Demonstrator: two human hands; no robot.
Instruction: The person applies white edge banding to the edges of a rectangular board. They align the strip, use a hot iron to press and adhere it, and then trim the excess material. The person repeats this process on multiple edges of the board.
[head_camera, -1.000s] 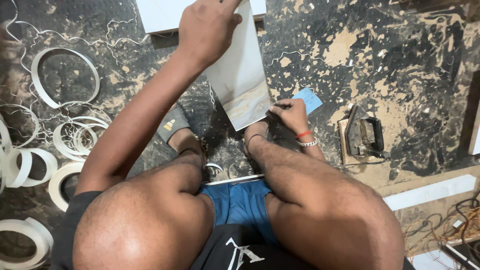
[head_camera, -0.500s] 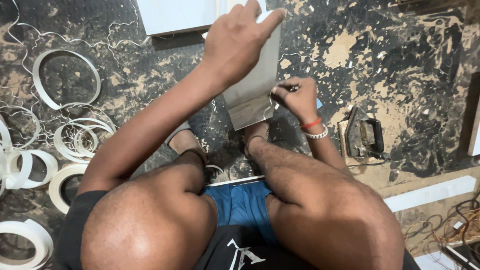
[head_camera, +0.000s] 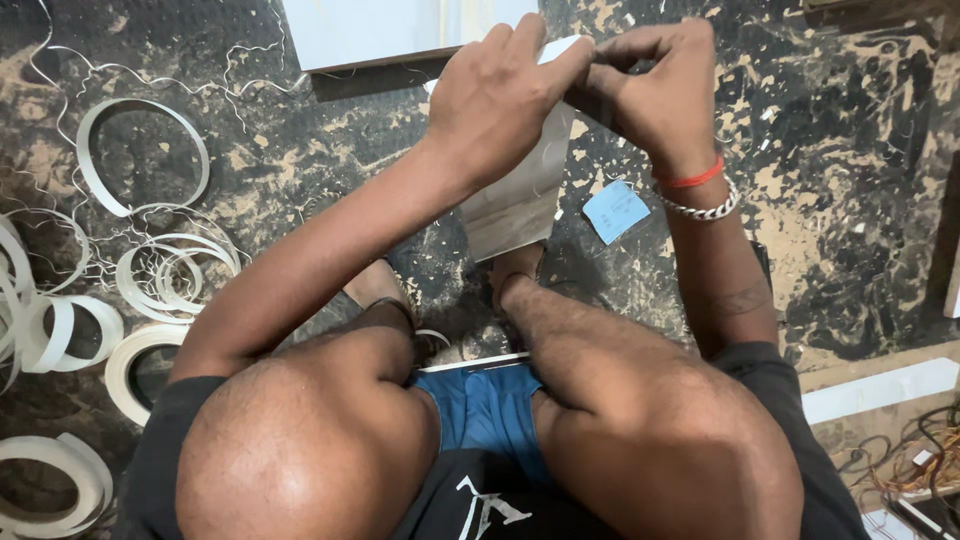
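Head view: my left hand (head_camera: 495, 100) grips the top edge of a pale rectangular panel (head_camera: 520, 200), fingers curled over it and thumb behind. My right hand (head_camera: 655, 85) meets it at the same top corner, fingertips pinched narrow on the edge; whether they hold anything besides I cannot tell. The panel stands upright between my feet, its lower end just above my toes. Right of it, a small light-blue square slip (head_camera: 616, 210) lies flat on the mottled black floor (head_camera: 830, 200). A white board (head_camera: 400, 30) lies beyond my hands. Coils of white edge strip (head_camera: 140, 150) lie scattered to my left.
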